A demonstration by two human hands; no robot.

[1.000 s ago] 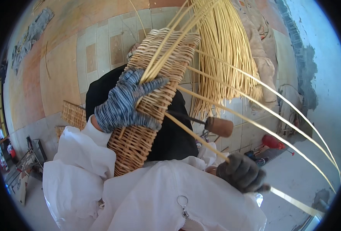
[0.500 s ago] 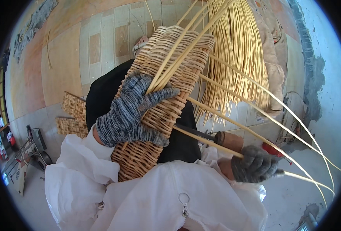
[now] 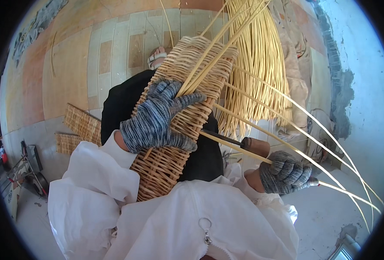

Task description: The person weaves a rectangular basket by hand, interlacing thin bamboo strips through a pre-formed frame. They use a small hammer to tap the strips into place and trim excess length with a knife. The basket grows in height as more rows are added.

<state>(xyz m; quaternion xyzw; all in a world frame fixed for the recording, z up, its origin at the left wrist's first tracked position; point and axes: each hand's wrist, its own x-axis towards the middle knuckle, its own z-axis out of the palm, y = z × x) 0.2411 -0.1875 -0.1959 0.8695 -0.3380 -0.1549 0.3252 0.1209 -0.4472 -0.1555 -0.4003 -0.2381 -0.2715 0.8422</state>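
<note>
Lying to the left of the half-woven wicker basket [image 3: 181, 125], two flat woven panels [image 3: 80, 128] rest on the tiled floor [image 3: 70, 65]; they have not moved since a second ago. On the basket itself, the left hand [image 3: 157, 119], in a grey knitted glove, presses flat against the woven side with fingers spread, and its thumb hooks over one upright cane; the hand holds the basket steady on the lap but is not closed around it. Compared with a second ago the basket has tilted closer to the person and the hand has slid slightly lower on the weave, so I judge the work was re-seated for a new pass. Right of the basket, a wooden-handled awl [image 3: 244, 145] lies just beside its wall; further right, the right hand [image 3: 285, 177] is closed in a fist around one long cane strand [image 3: 348, 193], pulled lower and tighter than before. Behind the basket, loose cane stakes [image 3: 257, 65] fan upward.
</note>
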